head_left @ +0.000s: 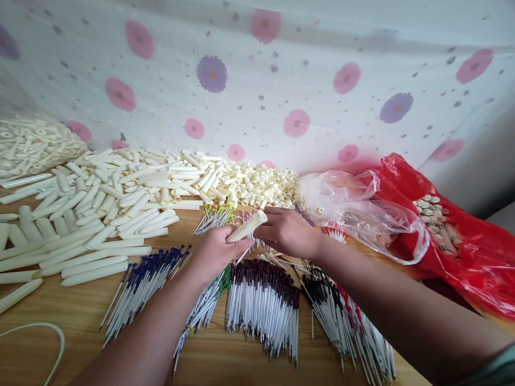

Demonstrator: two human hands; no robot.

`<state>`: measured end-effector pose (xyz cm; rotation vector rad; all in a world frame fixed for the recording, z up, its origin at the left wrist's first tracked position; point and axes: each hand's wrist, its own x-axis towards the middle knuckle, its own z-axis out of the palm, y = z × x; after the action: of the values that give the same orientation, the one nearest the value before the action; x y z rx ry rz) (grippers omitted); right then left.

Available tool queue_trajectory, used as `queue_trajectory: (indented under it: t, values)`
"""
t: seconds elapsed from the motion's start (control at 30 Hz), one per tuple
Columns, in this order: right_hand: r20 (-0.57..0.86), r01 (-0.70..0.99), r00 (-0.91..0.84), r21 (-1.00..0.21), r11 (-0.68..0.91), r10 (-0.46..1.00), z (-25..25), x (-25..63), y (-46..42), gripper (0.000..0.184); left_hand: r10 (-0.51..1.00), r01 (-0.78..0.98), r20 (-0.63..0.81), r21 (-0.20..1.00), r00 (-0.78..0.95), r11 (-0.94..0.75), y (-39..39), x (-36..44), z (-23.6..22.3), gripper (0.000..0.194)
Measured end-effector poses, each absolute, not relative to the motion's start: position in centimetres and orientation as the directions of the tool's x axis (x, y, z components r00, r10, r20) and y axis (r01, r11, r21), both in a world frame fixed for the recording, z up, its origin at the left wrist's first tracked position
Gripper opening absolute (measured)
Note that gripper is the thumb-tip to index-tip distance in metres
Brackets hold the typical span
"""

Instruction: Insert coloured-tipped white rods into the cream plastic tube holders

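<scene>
My left hand grips a cream, hollow pen barrel between thumb and fingers, its open end tilted up to the right. Close beside that end is my right hand, fingers curled; whatever they pinch is hidden. White pen refills with dark maroon ends lie in a fanned pile just below both hands. To their left are blue-ended refills and green-ended refills. Black-ended refills and red-ended refills are under my right forearm. Yellow-ended refills sit behind my left hand.
Many cream barrels cover the table's left and back, beside small slotted cream pieces. A clear bag of parts stands back left. A clear bag and a red bag lie right. A white cable curves front left.
</scene>
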<state>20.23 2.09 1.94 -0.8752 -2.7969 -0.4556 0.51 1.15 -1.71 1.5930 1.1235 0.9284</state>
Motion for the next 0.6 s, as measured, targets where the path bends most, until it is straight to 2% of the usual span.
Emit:
queue_trajectory:
  t: [0.1, 0.2, 0.27, 0.3, 0.37, 0.47, 0.6]
  values:
    - [0.437, 0.619, -0.712, 0.021, 0.785, 0.55, 1.8, 20.5, -0.9, 0.016, 0.905, 0.264, -0.028, 0.96, 0.424, -0.094, 0.3, 1.1, -1.3, 0.019]
    - [0.601, 0.633, -0.417, -0.346, 0.692, 0.682, 0.9, 21.2, -2.7, 0.018, 0.885, 0.189, -0.045, 0.981, 0.462, -0.049, -0.1, 1.2, -1.0, 0.021]
    - [0.6, 0.558, -0.223, -0.567, 0.606, 0.768, 0.2, 21.6, -3.6, 0.023, 0.881, 0.134, -0.048, 0.991, 0.471, -0.018, -0.2, 1.3, -0.9, 0.021]
    - [0.578, 0.514, -0.175, -0.637, 0.575, 0.797, -0.1, 21.6, -4.0, 0.022, 0.875, 0.114, -0.05, 0.993, 0.482, -0.006, -0.2, 1.3, -0.9, 0.02]
    - [0.545, 0.444, -0.159, -0.705, 0.553, 0.823, -0.5, 21.4, -4.6, 0.018, 0.863, 0.086, -0.046, 0.996, 0.502, 0.003, -0.3, 1.5, -0.9, 0.021]
    - [0.535, 0.372, -0.177, -0.741, 0.56, 0.826, -0.9, 20.8, -5.0, 0.015, 0.855, 0.077, -0.034, 0.997, 0.518, -0.007, -0.5, 1.8, -0.9, 0.022]
    - [0.499, 0.265, -0.099, -0.821, 0.506, 0.861, -1.1, 20.6, -5.1, 0.014, 0.852, 0.079, -0.03, 0.997, 0.523, -0.013, -0.7, 2.0, -0.7, 0.023]
